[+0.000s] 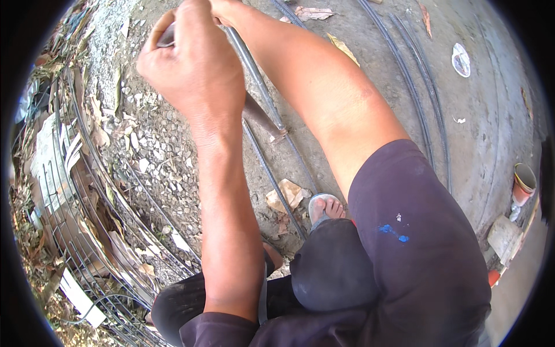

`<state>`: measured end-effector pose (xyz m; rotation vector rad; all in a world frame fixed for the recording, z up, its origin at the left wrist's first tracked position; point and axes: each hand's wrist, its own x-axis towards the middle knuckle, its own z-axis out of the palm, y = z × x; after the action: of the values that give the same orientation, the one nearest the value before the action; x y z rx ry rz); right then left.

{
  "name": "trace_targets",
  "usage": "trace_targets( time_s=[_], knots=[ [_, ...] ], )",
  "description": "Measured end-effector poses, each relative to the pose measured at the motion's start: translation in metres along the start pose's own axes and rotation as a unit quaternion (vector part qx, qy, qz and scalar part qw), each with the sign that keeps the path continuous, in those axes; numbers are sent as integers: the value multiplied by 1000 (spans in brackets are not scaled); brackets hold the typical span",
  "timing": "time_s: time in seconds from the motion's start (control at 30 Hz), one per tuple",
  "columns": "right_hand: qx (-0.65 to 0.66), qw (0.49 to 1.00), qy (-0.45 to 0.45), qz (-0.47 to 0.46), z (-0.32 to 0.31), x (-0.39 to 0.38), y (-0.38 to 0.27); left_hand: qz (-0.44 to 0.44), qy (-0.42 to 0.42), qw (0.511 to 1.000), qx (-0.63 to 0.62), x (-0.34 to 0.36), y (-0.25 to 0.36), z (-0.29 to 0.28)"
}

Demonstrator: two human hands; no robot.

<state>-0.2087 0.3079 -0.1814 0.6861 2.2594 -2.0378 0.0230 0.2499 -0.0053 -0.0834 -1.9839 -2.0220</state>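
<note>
My left hand (193,72) is closed in a fist at the top, wrapped round a dark metal bar (260,114). One end of the bar pokes out between thumb and fingers; the other slants down right past my wrist to a worn, brownish tip. Beyond it, my right hand (222,8) is cut by the upper edge and partly behind the left, its fingers hidden. A thicker grey rod (252,69) runs down from beside the right hand and crosses near the bar's tip. Below, a thin ribbed steel rod (302,165) reaches toward my sandalled foot (325,207).
Another ribbed rod (272,173) lies between my arms, near a dry leaf (287,195). More long rods (404,66) lie at the right. Wire mesh (63,214) and gravel (159,150) fill the left side. A reddish cup (523,185) stands far right beside a block (504,237).
</note>
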Motion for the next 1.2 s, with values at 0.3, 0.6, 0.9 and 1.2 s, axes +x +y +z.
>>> trace_targets(
  time_s=[0.3,0.6,0.9,1.2],
  knots=[
    [21,999,40,-5,-5,-6,5,39,-20,999,-16,1,-7,-7],
    [-21,999,27,-39,-3,-16,1,126,148,966,173,-15,-4,36],
    [-14,993,20,-115,-57,-88,-16,142,37,988,49,-6,-8,26],
    [7,981,-6,-193,-113,-168,-47,82,67,982,155,-18,23,22]
  ],
)
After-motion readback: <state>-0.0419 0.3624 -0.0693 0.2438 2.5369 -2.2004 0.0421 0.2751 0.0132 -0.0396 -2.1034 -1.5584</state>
